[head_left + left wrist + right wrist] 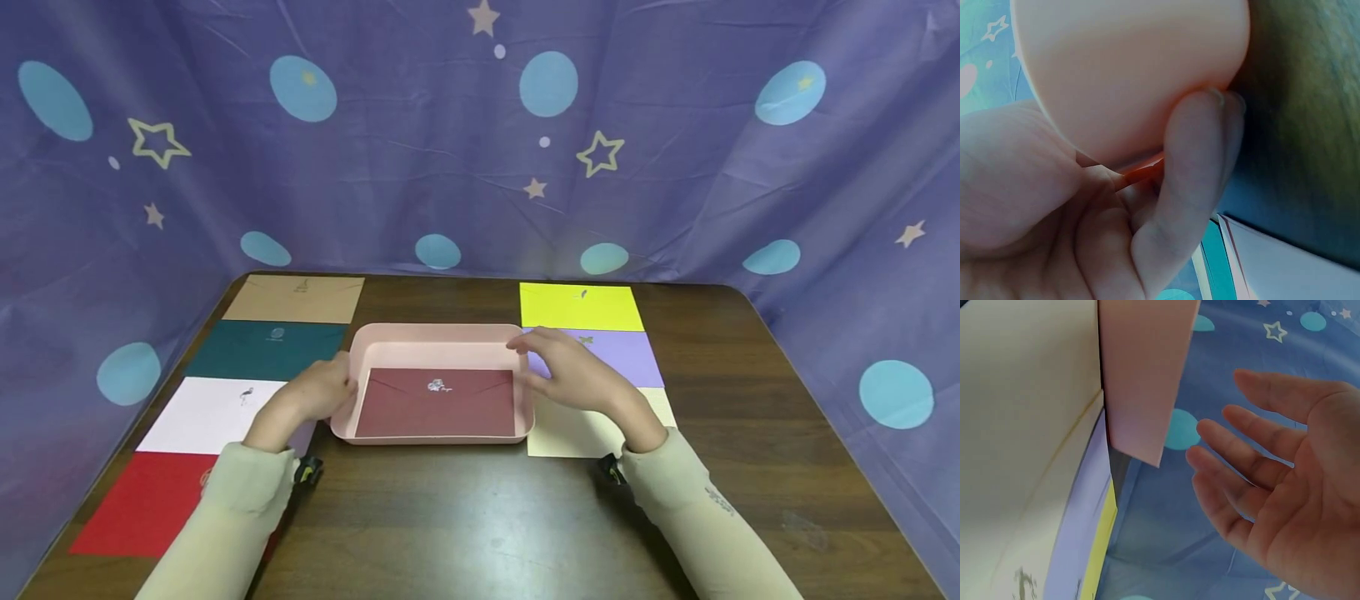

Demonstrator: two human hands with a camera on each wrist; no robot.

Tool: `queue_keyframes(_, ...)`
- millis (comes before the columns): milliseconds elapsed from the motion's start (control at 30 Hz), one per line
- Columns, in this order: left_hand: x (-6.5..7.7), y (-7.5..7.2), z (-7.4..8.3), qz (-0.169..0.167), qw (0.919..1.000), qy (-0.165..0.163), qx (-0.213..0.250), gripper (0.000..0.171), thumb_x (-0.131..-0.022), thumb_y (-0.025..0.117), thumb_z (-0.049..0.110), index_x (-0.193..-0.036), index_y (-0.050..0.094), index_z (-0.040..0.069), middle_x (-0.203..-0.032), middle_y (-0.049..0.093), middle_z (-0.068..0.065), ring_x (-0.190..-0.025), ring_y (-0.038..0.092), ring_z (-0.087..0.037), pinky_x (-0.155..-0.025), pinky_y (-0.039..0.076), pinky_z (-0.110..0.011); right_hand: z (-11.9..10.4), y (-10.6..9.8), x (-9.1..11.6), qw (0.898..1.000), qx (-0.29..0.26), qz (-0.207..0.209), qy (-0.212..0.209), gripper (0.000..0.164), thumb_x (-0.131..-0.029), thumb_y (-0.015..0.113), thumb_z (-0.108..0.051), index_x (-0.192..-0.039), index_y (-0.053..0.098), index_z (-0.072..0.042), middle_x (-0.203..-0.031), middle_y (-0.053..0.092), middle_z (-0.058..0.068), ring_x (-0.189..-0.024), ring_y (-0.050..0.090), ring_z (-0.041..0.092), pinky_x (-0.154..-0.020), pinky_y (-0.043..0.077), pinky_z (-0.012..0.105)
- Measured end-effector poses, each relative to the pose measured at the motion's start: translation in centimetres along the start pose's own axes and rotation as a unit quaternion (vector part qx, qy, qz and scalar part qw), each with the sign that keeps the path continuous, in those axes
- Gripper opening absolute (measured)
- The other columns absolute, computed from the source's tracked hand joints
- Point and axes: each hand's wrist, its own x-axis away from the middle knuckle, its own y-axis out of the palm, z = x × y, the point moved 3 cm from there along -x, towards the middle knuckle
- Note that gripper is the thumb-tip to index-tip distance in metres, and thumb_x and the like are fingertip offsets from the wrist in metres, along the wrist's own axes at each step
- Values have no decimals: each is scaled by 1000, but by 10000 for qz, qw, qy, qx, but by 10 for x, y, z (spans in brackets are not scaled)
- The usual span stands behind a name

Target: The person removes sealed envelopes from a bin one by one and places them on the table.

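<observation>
A shallow pink tray sits in the middle of the dark wooden table. Inside it lies a maroon envelope with a small silvery print near its flap. My left hand grips the tray's left side; in the left wrist view its curled fingers reach around the outer wall and underside of the tray. At the tray's right rim hovers my right hand, fingers loosely spread. The right wrist view has this hand apart from the tray's wall, holding nothing.
Left of the tray, a column of envelopes runs from tan through dark green and white to red. On the right lie yellow, lavender and cream envelopes. A patterned purple curtain hangs behind the table.
</observation>
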Motion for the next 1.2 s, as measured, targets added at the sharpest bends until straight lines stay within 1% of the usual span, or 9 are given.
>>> queue_keyframes(133, 0, -1, 2, 36, 10000, 18, 13, 30, -97, 41, 8, -115, 39, -17, -95, 57, -25, -81, 54, -28, -69, 48, -44, -2, 8, -5, 9998, -59, -162, -26, 39, -87, 66, -13, -124, 56, -4, -120, 60, 7, -116, 47, 20, -101, 36, 39)
queue_keyframes(300, 0, -1, 2, 2, 10000, -63, 21, 31, -98, 40, 9, -115, 39, -17, -94, 57, -24, -80, 54, -28, -68, 48, -43, -3, 18, -10, 9992, 33, -394, 37, 39, -88, 65, -15, -124, 57, -4, -120, 60, 8, -117, 47, 21, -99, 37, 40)
queue_keyframes(433, -1, 0, 1, -53, 9999, -124, 48, 32, -98, 39, 9, -116, 38, -17, -93, 57, -23, -78, 54, -27, -66, 48, -41, -3, 26, -13, 9983, 162, -540, 176, 42, -87, 69, -21, -124, 58, -6, -119, 60, 7, -115, 48, 22, -92, 40, 49)
queue_keyframes(533, -1, -1, 2, -63, 9998, -139, 83, 33, -98, 39, 9, -118, 37, -18, -93, 56, -23, -78, 54, -27, -65, 48, -41, -3, 30, -15, 9969, 263, -657, 354, 44, -87, 70, -26, -126, 58, -8, -120, 60, 5, -115, 47, 21, -85, 39, 52)
queue_keyframes(600, -1, -1, 2, -60, 9998, -148, 90, 34, -98, 39, 9, -118, 37, -18, -94, 57, -24, -79, 54, -27, -65, 48, -41, -3, 33, -16, 9958, 320, -732, 449, 45, -87, 69, -27, -127, 57, -10, -119, 59, 4, -112, 47, 19, -83, 38, 51)
queue_keyframes(733, -1, 0, 1, -48, 9999, -144, 67, 34, -98, 39, 9, -119, 36, -18, -96, 57, -25, -79, 54, -27, -66, 48, -41, -3, 38, -17, 9940, 434, -868, 511, 44, -88, 68, -29, -127, 57, -11, -116, 59, 4, -107, 48, 17, -80, 38, 49)
queue_keyframes(900, 0, 0, 1, -5, 9999, -110, 51, 33, -98, 39, 9, -117, 37, -18, -95, 57, -25, -79, 54, -27, -66, 48, -41, -3, 41, -17, 9916, 527, -1007, 613, 44, -89, 66, -30, -128, 56, -12, -116, 57, 4, -108, 47, 17, -80, 38, 49)
queue_keyframes(1200, 0, -1, 2, 18, 9999, -110, 9, 35, -98, 39, 9, -119, 37, -19, -96, 57, -26, -79, 54, -27, -66, 48, -42, -5, 42, -17, 9925, 498, -983, 528, 41, -90, 65, -27, -127, 57, -11, -112, 57, 5, -104, 48, 17, -80, 42, 48)
